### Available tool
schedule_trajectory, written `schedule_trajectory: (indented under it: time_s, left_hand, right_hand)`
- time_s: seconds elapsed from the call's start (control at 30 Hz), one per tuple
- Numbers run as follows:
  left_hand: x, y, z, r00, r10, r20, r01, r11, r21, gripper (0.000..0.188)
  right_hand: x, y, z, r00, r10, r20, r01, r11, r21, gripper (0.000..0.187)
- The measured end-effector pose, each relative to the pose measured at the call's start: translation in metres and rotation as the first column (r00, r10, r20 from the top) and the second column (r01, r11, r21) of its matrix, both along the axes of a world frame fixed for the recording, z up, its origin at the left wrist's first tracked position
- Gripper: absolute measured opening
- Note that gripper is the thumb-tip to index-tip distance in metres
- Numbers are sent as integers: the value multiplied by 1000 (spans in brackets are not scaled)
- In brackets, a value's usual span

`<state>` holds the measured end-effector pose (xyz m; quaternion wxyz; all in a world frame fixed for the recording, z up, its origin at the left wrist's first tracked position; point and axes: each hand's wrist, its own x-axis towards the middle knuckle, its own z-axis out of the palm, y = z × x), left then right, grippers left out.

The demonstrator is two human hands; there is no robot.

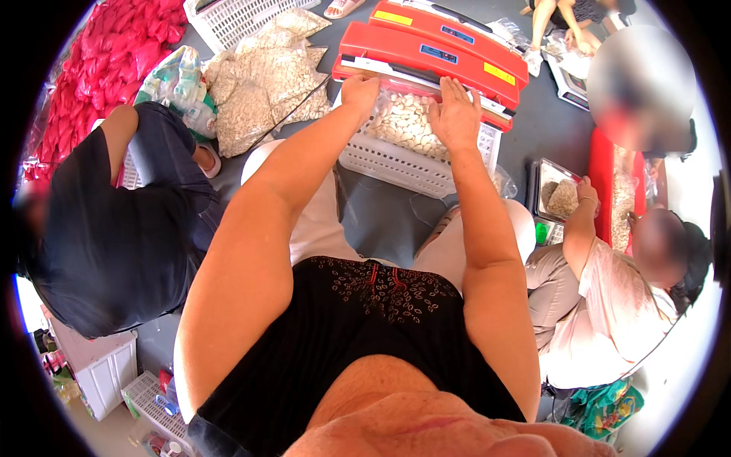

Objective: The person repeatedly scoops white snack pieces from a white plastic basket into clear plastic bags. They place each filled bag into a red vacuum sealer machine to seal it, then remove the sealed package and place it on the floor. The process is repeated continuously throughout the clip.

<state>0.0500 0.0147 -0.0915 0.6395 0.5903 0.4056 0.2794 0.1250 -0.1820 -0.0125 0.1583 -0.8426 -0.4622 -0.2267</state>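
Note:
A clear plastic bag of pale, oval nuts or seeds (411,124) lies on a white plastic basket (396,166), its top edge at the jaw of a red bag sealer (411,57). My left hand (360,91) is closed at the bag's upper left corner, against the sealer's front; its fingertips are partly hidden. On the bag's right side rests my right hand (457,118), with fingers stretched out over the sealer's white and black bar. A second red sealer (472,36) stands just behind the first.
Filled bags of pale nuts (266,84) are heaped at the left, beside a pile of red packets (114,61). One person (114,221) sits close on my left. At right another person (609,305) reaches to a scale (547,179). A white crate (236,23) stands behind.

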Motion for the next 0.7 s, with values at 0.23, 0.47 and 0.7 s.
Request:
schedule_trajectory:
  time_s: [0.23, 0.47, 0.7]
  left_hand:
    - [6, 5, -23, 998, 57, 29, -61, 984, 170, 11]
    - [0, -5, 10, 997, 56, -47, -57, 998, -32, 17]
    - [-11, -13, 21, 1000, 5, -5, -6, 965, -261, 20]
  right_hand:
    - [-11, -1, 4, 999, 2, -49, -3, 1000, -19, 46]
    - [-13, 3, 13, 995, -39, -97, 35, 998, -47, 49]
    - [-14, 1, 9, 996, -53, -75, 49, 997, -55, 49]
